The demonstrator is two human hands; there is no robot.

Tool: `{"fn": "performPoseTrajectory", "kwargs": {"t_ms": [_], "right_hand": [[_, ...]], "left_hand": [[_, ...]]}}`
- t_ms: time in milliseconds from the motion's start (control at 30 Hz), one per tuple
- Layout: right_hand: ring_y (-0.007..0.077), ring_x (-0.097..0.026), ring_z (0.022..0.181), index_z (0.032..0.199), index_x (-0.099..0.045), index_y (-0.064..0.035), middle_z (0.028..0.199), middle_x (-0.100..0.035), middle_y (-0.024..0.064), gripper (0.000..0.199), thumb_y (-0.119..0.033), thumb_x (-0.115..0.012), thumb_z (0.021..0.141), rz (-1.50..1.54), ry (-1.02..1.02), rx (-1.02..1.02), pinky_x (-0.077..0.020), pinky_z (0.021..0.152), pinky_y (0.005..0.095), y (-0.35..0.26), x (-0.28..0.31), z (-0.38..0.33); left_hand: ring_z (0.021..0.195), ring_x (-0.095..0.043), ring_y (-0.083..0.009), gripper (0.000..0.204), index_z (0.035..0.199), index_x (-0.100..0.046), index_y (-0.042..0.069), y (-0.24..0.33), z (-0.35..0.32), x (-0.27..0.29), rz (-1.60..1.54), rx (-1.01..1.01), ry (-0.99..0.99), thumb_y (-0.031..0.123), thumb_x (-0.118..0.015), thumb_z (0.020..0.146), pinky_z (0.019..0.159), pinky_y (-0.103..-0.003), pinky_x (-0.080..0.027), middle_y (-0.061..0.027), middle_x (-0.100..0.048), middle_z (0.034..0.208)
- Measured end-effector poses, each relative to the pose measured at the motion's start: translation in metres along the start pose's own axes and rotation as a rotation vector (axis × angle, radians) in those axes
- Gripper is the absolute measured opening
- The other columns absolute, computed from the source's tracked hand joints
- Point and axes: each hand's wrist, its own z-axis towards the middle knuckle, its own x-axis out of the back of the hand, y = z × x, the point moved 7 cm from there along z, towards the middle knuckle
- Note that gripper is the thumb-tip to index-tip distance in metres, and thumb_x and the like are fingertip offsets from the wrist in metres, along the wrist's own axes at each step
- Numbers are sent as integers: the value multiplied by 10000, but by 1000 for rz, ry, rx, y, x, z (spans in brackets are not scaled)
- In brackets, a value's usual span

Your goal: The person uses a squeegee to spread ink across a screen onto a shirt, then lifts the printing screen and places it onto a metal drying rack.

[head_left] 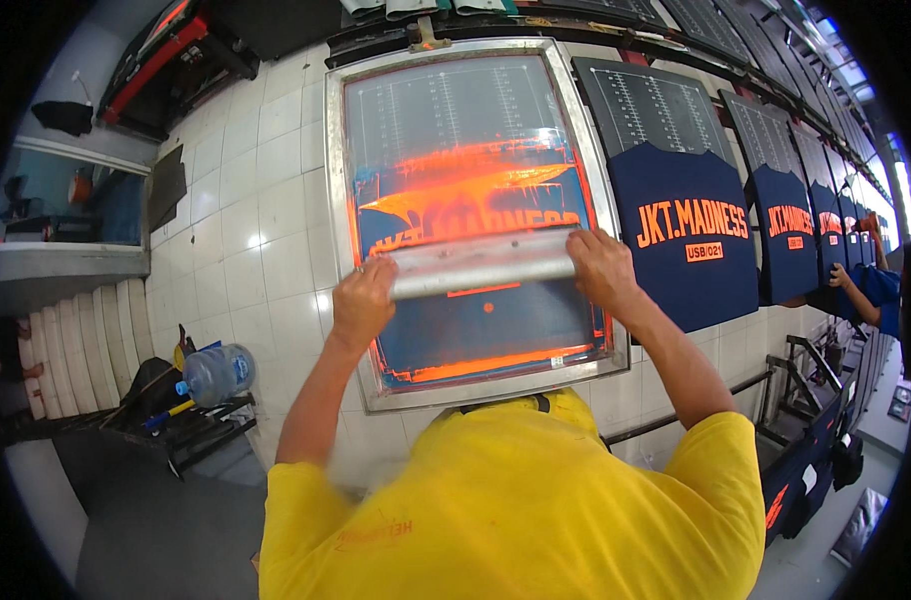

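Squeegee (481,265) lies crosswise on the orange-inked printing screen (476,160), left hand (364,300) wrapped tight round one end, right hand (601,265) clamped on the other. Looks like mid-stroke: ink smeared beyond the knuckles, a thinner band nearer the wrists. Next pull seems to want even pressure from both fists. Off the right hand, printed navy shirts (686,235) line the board
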Motion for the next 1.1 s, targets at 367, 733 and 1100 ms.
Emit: {"fn": "performPoseTrajectory", "kwargs": {"t_ms": [367, 733, 1100], "right_hand": [[327, -682, 836, 847, -649, -55, 861, -687, 128, 133, -62, -676, 717, -23, -154, -47, -552, 701, 453, 52, -2, 91], [348, -680, 777, 827, -661, -65, 796, -685, 139, 74, -88, -642, 759, -27, -58, -42, -543, 678, 466, 51, 45, 106], [349, -662, 794, 796, -625, -50, 808, -674, 133, 36, -59, -617, 762, -46, 126, 28, -537, 678, 470, 28, 95, 82]], "left_hand": [[768, -682, -346, 195, 878, -692, 86, -55, 88, -8, 10, 133, -158, 14, -643, 704, 686, -448, -548, -137, -698, 836], [801, -682, -359, 248, 920, -709, 93, -48, 95, 34, 55, 187, -143, 27, -624, 696, 716, -461, -553, -137, -710, 888], [822, -681, -321, 256, 940, -709, 97, -22, 84, 77, 61, 134, 7, 22, -646, 703, 708, -435, -551, -110, -707, 884]]}}
